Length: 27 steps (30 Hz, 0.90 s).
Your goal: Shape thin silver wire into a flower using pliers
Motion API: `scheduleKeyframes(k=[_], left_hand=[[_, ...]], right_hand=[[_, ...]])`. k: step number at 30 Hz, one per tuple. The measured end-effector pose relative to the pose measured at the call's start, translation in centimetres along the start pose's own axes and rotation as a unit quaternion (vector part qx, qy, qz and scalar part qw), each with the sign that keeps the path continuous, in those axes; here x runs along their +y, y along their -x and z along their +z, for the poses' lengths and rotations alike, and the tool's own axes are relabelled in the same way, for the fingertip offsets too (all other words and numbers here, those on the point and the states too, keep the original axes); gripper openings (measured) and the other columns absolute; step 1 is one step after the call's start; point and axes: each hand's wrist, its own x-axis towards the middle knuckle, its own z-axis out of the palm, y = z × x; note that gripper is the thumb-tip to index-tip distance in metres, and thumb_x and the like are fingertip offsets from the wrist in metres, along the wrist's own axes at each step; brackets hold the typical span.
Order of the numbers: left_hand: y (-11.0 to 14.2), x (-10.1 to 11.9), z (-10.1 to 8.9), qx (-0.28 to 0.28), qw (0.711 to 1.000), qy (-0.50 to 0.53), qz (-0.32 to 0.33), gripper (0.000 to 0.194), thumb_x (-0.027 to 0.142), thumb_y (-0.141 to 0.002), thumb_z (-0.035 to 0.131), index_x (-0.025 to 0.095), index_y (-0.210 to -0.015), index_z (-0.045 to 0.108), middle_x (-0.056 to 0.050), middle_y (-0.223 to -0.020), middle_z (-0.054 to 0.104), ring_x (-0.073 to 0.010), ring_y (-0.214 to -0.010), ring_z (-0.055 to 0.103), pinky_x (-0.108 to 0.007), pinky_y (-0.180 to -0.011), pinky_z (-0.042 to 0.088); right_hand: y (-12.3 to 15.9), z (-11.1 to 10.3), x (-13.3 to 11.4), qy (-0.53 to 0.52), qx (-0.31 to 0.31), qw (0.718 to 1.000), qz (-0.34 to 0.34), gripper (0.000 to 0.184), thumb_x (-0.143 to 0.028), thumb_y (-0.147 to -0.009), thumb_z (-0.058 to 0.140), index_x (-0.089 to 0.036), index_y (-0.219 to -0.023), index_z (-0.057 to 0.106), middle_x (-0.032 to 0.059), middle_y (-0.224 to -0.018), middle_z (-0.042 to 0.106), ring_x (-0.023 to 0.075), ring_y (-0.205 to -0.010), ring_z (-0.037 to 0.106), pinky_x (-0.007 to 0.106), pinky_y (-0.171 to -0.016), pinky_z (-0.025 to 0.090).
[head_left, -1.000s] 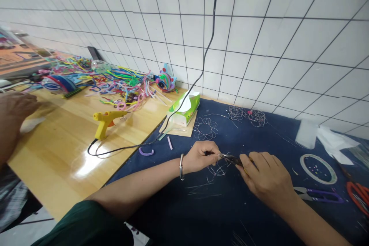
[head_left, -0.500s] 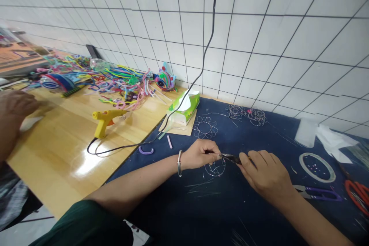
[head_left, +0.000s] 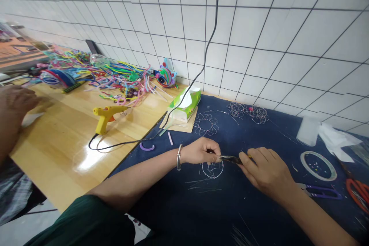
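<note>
Grip on the left is a pinch; the left hand [head_left: 201, 150] presses thumb and finger together on a wire ring [head_left: 212, 177], while the right hand [head_left: 266, 167] is wrapped round pliers [head_left: 232, 159] whose tips meet the wire beside the left fingertips; how tightly they bite is too small to tell. The wire ring shows just on the near side of the left hand, over a dark cloth [head_left: 259, 138]; thin wire could slip from the plier tips or bend out of round if squeezed or twisted too hard, and a slip so close could nip a fingertip; loose wire pieces [head_left: 204, 189] lie near and might snag it. Farther off is a flower-shaped wire piece [head_left: 213, 124]; to the right, a pale hoop [head_left: 303, 165] encloses small coloured bits, easily scattered by a knock, though whether it has a bottom I cannot tell; far left of the hands, a green pack [head_left: 188, 112] holds white tissue, one sheet poking up; a black cord [head_left: 205, 59] crosses it, so a tug could shift the pack or the yellow glue gun [head_left: 103, 119] on the wooden tabletop [head_left: 144, 121].
</note>
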Motion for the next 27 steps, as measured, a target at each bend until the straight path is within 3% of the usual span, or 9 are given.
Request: scheduleKeyframes(k=[12, 19, 27], left_hand=[[0.0, 0.0, -0.5, -0.065, 0.997, 0.028, -0.023, 0.011, 0.02, -0.074, 0.062, 0.01, -0.076, 0.062, 0.0, -0.063, 0.055, -0.0047, -0.049, 0.052, -0.014, -0.046, 0.041], [0.0, 0.0, -0.5, -0.076, 0.997, 0.012, -0.031, 0.012, 0.021, -0.074, 0.062, 0.01, -0.075, 0.062, 0.001, -0.06, 0.054, -0.0043, -0.048, 0.051, -0.014, -0.045, 0.039], [-0.1, -0.2, -0.4, -0.036, 0.998, 0.021, -0.041, 0.017, 0.027, -0.074, 0.063, 0.01, -0.077, 0.061, 0.003, -0.053, 0.053, -0.0046, -0.046, 0.051, -0.014, -0.045, 0.038]], right_hand=[[0.2, 0.3, -0.3, -0.008, -0.021, 0.999, -0.024, 0.017, -0.027, -0.082, 0.05, -0.019, -0.095, 0.058, 0.0033, -0.073, 0.052, 0.0146, -0.068, 0.042, 0.031, -0.062, 0.029], [0.2, 0.3, -0.5, -0.024, -0.027, 0.999, -0.026, 0.017, -0.027, -0.082, 0.05, -0.018, -0.094, 0.058, 0.0028, -0.07, 0.052, 0.014, -0.066, 0.042, 0.029, -0.06, 0.029], [0.3, 1.2, -1.0, -0.127, -0.022, 0.99, 0.057, 0.016, -0.027, -0.083, 0.049, -0.018, -0.09, 0.06, 0.0035, -0.073, 0.056, 0.0131, -0.069, 0.05, 0.026, -0.063, 0.035]])
